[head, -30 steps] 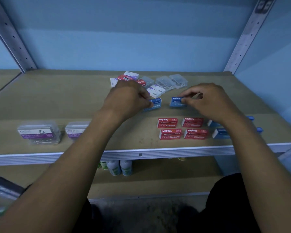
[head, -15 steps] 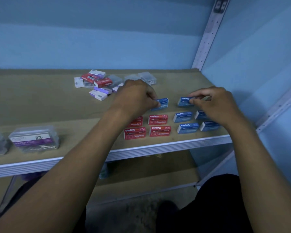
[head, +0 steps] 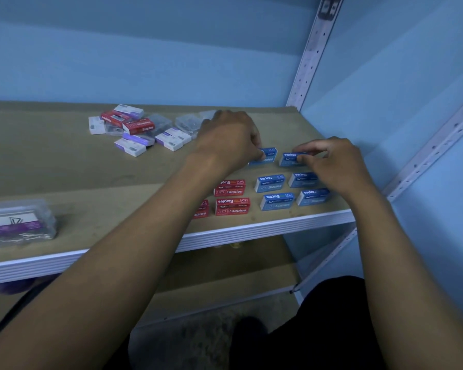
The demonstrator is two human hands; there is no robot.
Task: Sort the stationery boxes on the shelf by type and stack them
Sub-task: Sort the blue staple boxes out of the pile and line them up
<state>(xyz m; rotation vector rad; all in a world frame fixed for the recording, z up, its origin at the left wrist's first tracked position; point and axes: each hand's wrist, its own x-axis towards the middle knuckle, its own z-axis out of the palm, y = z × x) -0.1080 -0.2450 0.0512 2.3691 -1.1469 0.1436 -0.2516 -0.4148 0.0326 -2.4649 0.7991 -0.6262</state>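
My left hand (head: 229, 141) pinches a blue staples box (head: 267, 156) that rests on the wooden shelf (head: 64, 169). Just right of it, my right hand (head: 334, 162) pinches a second blue staples box (head: 289, 159). In front of these lie several more blue staples boxes (head: 270, 183) in a grid. Left of that grid are red staples boxes (head: 232, 206), partly covered by my left forearm. A mixed pile of red, white-purple and clear boxes (head: 139, 130) lies at the back of the shelf.
A clear paper clip box (head: 19, 222) with a purple label stands at the front left. The shelf's white front edge (head: 251, 231) runs below the boxes. A perforated metal upright (head: 309, 57) and the blue wall bound the right side. A lower shelf lies beneath.
The view has swung right, so everything sits further left in frame. Both hands have carried their blue boxes rightward, to just behind the blue grid.
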